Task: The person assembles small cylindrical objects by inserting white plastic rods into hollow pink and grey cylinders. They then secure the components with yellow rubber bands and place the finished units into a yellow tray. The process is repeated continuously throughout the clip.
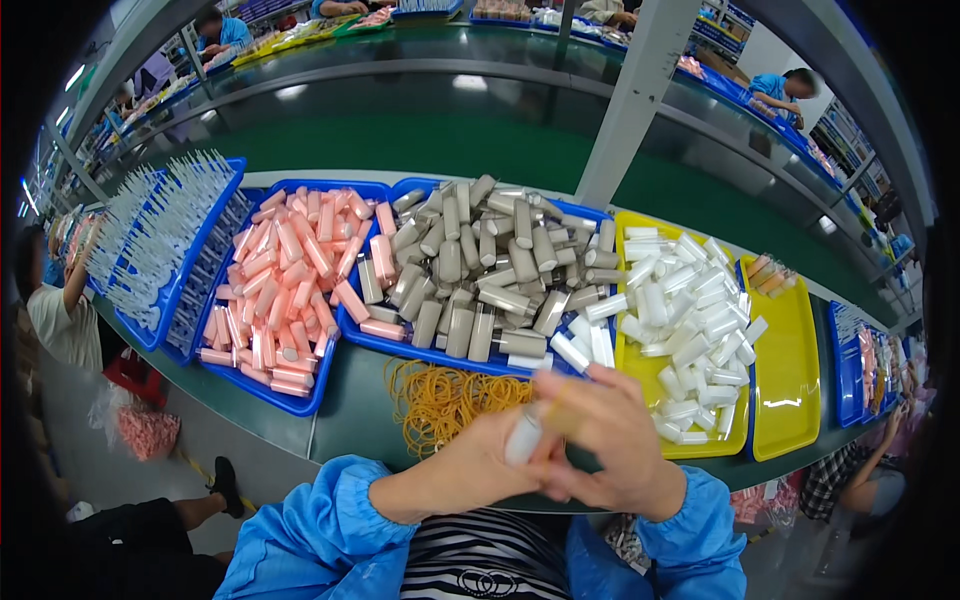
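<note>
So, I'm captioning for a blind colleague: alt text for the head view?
A person's left hand holds a white cylinder, the blurred right hand close beside it, near yellowish rubber bands. Beyond, blue trays hold pink cylinders and grey cylinders, and a yellow tray white cylinders.

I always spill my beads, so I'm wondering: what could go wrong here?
The white cylinder could slip, as the left hand holds it up off the table. Colours might get more mixed: pink cylinders and other white cylinders already lie among grey cylinders in the middle blue tray. And the rubber bands could snag, since they lie in a loose tangle beyond that hand.
</note>
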{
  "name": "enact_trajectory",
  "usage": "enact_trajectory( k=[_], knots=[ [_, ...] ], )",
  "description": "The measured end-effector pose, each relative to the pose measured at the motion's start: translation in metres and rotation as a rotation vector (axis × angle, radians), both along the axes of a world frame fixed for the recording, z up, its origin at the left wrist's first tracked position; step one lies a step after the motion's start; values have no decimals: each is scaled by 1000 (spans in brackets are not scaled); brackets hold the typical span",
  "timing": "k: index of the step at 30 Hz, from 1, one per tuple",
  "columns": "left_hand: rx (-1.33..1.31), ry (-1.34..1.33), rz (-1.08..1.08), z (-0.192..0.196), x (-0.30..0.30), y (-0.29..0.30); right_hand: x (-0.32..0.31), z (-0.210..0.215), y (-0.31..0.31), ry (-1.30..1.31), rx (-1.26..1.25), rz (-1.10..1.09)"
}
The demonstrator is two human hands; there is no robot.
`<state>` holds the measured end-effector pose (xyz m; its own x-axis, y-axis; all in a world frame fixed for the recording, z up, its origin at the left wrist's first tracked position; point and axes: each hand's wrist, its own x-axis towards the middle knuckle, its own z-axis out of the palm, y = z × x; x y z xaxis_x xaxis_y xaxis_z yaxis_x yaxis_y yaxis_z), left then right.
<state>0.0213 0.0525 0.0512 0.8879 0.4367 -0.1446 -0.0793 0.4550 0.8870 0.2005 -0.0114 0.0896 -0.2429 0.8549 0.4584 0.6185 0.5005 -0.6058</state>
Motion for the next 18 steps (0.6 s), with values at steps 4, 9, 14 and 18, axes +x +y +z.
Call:
enact_trajectory(
  k=[4,9,14,18],
  knots=[
    [663,274,-22,15,-8,2,13,20,14,-311,-126,115],
    [134,106,259,16,-26,25,36,19,5,-414,-138,67],
    [321,-127,857,5,-1,5,8,19,-14,1588,-315,486],
    [1134,-396,799,14,21,7,-7,35,7,1034,-183,-92]
  ],
)
